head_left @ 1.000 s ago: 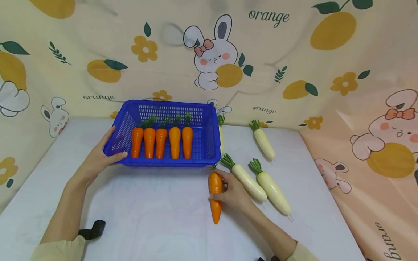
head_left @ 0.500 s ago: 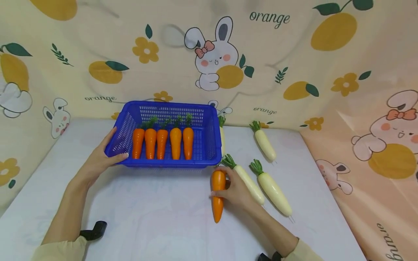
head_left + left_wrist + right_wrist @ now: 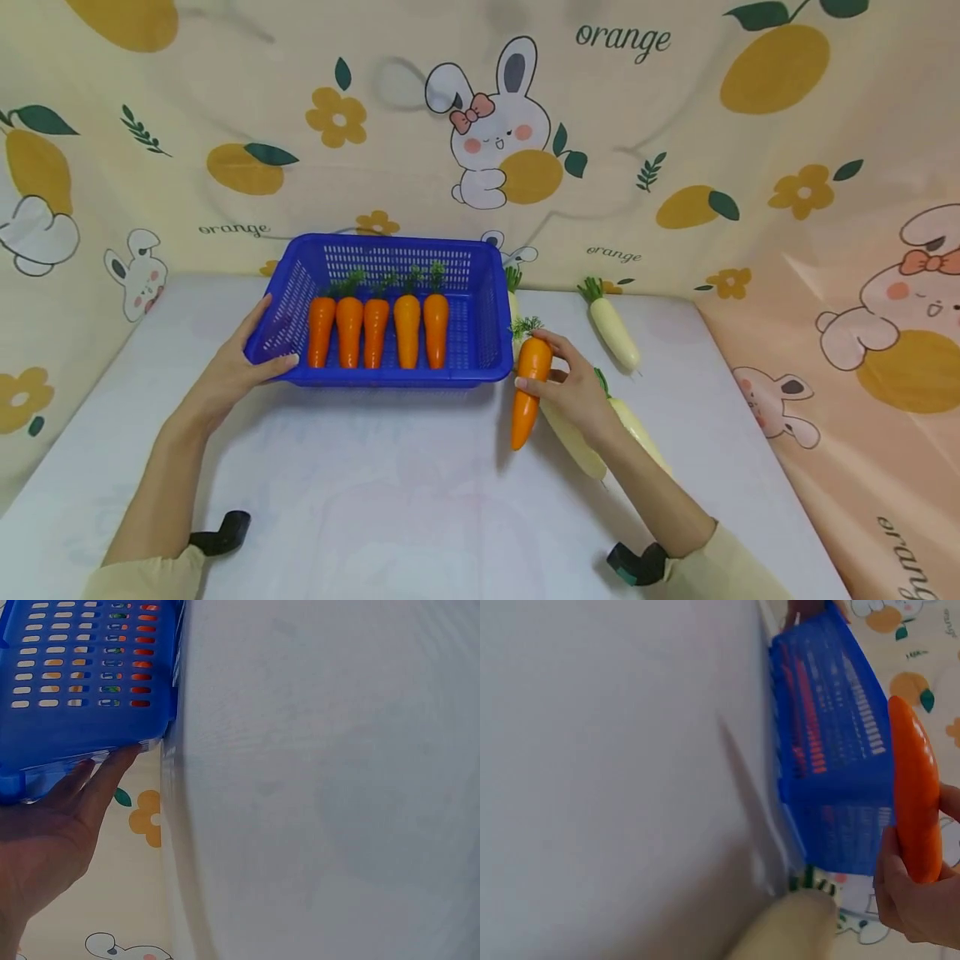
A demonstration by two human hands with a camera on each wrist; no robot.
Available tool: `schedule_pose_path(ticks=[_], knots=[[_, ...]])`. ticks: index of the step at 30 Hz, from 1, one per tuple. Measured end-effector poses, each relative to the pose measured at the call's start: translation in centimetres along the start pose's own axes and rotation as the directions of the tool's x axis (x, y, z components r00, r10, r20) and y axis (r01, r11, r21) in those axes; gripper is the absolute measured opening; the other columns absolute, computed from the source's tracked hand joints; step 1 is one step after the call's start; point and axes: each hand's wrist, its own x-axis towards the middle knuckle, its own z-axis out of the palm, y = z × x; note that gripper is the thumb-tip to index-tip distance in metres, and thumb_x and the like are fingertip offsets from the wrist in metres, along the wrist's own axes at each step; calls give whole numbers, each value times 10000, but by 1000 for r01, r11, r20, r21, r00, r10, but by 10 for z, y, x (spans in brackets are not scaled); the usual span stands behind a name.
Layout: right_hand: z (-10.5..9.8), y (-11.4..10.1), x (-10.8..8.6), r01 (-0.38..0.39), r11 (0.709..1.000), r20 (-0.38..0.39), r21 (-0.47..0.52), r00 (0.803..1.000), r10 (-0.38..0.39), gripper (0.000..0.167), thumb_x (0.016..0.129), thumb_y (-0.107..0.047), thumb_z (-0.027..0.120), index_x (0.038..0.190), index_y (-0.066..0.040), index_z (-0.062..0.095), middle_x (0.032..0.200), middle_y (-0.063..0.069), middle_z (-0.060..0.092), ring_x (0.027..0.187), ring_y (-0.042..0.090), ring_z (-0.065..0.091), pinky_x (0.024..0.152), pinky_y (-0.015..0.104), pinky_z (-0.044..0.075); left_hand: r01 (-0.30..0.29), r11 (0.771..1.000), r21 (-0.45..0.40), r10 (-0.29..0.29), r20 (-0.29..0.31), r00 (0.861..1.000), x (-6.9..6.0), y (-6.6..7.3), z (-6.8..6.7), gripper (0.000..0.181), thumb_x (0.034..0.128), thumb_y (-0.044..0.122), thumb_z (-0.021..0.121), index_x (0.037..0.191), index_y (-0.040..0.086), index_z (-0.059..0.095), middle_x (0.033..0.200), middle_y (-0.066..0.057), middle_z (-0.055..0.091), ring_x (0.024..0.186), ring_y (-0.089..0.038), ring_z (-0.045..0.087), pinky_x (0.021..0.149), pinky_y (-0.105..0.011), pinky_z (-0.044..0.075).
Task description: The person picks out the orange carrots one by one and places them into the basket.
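A blue plastic basket (image 3: 390,377) stands at the back of the table, with several orange carrots (image 3: 377,333) lined up inside it. My left hand (image 3: 232,367) holds the basket's left end, thumb over the front rim and fingers along the side; in the left wrist view those fingers reach under the rim. My right hand (image 3: 577,387) grips another carrot (image 3: 528,392), raised above the table just right of the basket's front corner, leafy top pointing away. The right wrist view shows that carrot (image 3: 915,795) between thumb and fingers, the basket (image 3: 840,787) behind it.
Several white radishes lie right of the basket: one radish (image 3: 611,333) at the back, one (image 3: 573,442) under my right hand, one (image 3: 633,425) partly behind my forearm, another (image 3: 514,304) mostly hidden by the basket. A patterned cloth (image 3: 480,100) hangs behind the white table (image 3: 390,500).
My right hand has lifted the carrot off the table front and carried it up, away and slightly right, beside the basket's corner. My left hand stays on the basket.
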Motion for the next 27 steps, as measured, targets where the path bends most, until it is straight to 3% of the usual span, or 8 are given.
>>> schedule_pose_path(ticks=[8,12,21,27], knots=[[-14,-28,32,60,998,-4,-16,998,-61,769,828,-216,826,1485,-273,430,1475,124,395,1137,390,563,879,474,559,0,1000,17,0,-9,1000,0,-1,0,982,946,301,683,1567,442,-65,1664,-114,-86,1490,-460,-6,1139,-700,104],[-14,-42,51,73,994,1,-80,997,-73,776,827,-268,828,1487,-318,424,1506,115,391,1156,373,570,924,508,532,2,1000,10,-2,-10,1000,0,-1,1,979,945,302,683,1565,449,-60,1666,-100,-87,1493,-454,-8,1138,-701,106],[11,-66,88,146,985,82,-92,987,-139,742,843,-205,811,1483,-287,443,1479,132,419,1120,347,599,896,456,566,-1,1000,6,1,-13,1000,0,0,2,990,939,313,692,1573,427,-60,1666,-96,-87,1497,-439,-21,1143,-698,85],[33,-75,110,152,977,152,-150,980,-129,731,847,-175,801,1483,-247,447,1502,135,411,1154,323,575,946,449,540,1,1000,6,-1,-14,1000,1,-1,1,990,937,322,691,1572,429,-61,1666,-97,-83,1497,-441,-17,1142,-699,89]])
